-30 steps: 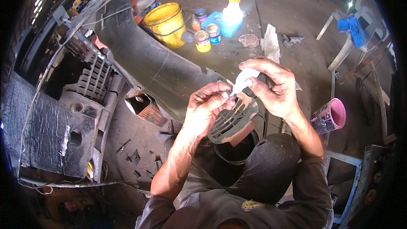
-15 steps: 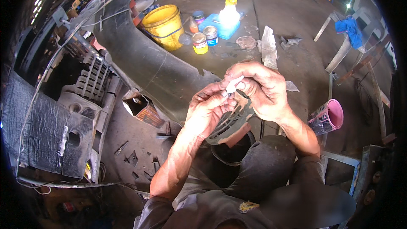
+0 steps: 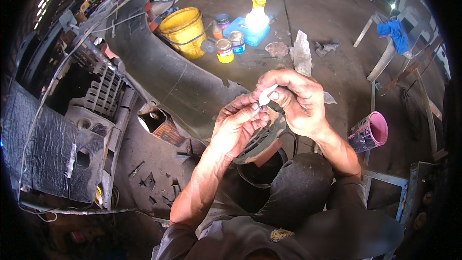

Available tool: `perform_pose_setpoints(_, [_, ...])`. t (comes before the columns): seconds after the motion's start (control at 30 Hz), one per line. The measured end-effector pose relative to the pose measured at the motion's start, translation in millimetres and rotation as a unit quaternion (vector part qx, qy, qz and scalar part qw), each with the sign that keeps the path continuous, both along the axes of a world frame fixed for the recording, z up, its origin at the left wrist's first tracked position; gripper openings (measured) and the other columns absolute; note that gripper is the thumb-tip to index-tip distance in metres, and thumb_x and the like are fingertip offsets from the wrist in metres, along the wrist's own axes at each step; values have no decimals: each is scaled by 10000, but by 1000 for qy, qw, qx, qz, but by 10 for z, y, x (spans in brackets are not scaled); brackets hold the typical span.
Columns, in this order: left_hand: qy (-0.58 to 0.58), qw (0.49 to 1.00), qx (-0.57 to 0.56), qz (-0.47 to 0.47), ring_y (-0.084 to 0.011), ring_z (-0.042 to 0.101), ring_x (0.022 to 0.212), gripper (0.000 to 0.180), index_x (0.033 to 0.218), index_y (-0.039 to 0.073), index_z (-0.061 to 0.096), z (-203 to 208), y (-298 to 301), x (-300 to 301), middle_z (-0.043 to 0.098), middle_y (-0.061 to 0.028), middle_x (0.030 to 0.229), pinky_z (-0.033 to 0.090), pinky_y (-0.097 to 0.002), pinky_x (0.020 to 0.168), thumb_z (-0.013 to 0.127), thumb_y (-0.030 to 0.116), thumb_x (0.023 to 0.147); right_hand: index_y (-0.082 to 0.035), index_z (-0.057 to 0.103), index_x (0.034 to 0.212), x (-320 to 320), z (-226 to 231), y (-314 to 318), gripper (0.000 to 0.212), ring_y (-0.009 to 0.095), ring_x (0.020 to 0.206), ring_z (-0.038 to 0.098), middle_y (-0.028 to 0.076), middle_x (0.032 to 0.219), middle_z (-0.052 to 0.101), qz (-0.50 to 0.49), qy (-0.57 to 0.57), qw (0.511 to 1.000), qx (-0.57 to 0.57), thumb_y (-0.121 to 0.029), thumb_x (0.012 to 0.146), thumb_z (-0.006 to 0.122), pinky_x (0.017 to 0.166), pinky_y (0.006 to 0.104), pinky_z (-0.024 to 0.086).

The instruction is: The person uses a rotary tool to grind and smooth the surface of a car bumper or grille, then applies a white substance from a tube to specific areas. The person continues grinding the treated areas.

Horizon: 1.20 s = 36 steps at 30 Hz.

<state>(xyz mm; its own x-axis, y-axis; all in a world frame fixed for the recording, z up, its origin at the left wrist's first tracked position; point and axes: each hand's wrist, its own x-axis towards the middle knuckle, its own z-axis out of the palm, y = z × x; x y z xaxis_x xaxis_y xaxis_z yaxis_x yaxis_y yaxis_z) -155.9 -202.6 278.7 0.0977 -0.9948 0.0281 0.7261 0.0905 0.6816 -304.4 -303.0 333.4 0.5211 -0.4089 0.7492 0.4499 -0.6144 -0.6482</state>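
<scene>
A small white tube-like piece (image 3: 265, 96), tapered at one end, is pinched between my two hands in front of my chest. My right hand (image 3: 303, 100) grips it between thumb and curled fingers. At its lower end, my left hand (image 3: 236, 124) closes its thumb and fingertips on a tiny dark part whose kind I cannot make out. Under both hands lies the end of a large dark curved plastic panel (image 3: 178, 74), like a vehicle bumper, with a torn edge. A slatted grille section (image 3: 255, 142) shows below my fingers, partly hidden by them.
Beyond the panel stand a yellow bucket (image 3: 183, 31), several small cans (image 3: 224, 50) and a lit bulb (image 3: 257, 18) on a blue box (image 3: 252, 36). A pink-rimmed bucket (image 3: 373, 132) is at right. Dark broken bits (image 3: 149, 181) lie on the floor at left.
The view has shifted slightly, so the background sits a little to the left. Both hands keep nearly the same pinch on the white piece.
</scene>
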Motion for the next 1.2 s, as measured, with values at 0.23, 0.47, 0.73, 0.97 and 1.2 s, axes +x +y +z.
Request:
perform_pose_setpoints(0.23, [41,999,-24,-12,-219,698,890,192,1179,12,673,-68,-17,33,709,-103,990,574,-363,830,637,72,1001,37,671,1135,15,-6,-26,154,147,944,704,92,1040,727,17,-68,997,21,-47,1029,598,827,281,560])
perform_pose_setpoints(0.47, [59,998,-6,-5,-222,702,887,181,1165,18,671,-51,-2,21,712,-106,990,575,-362,831,647,80,996,19,665,1157,-22,7,98,178,172,963,722,105,1049,732,-11,-6,1000,-15,28,1013,560,848,291,562])
perform_pose_setpoints(0.73, [55,998,-22,-23,-217,695,889,175,1162,21,677,-67,23,49,705,-108,993,570,-362,833,640,78,1001,23,680,1138,-50,-5,88,192,176,966,722,111,1058,734,-11,-18,1000,9,38,1011,538,862,295,558])
perform_pose_setpoints(0.97, [36,999,-21,-9,-204,679,889,166,1154,28,683,-37,15,58,697,-84,979,563,-351,827,634,85,1006,20,664,1164,-44,-6,85,174,177,967,717,124,1072,727,-23,-49,998,-40,-8,1024,565,850,299,558])
perform_pose_setpoints(1.2, [39,999,-22,-12,-201,674,882,182,1171,23,683,-33,26,55,696,-82,981,562,-352,832,633,81,1005,19,665,1176,-34,18,97,200,226,972,724,156,1075,720,-15,-54,996,-66,23,1005,562,852,323,564])
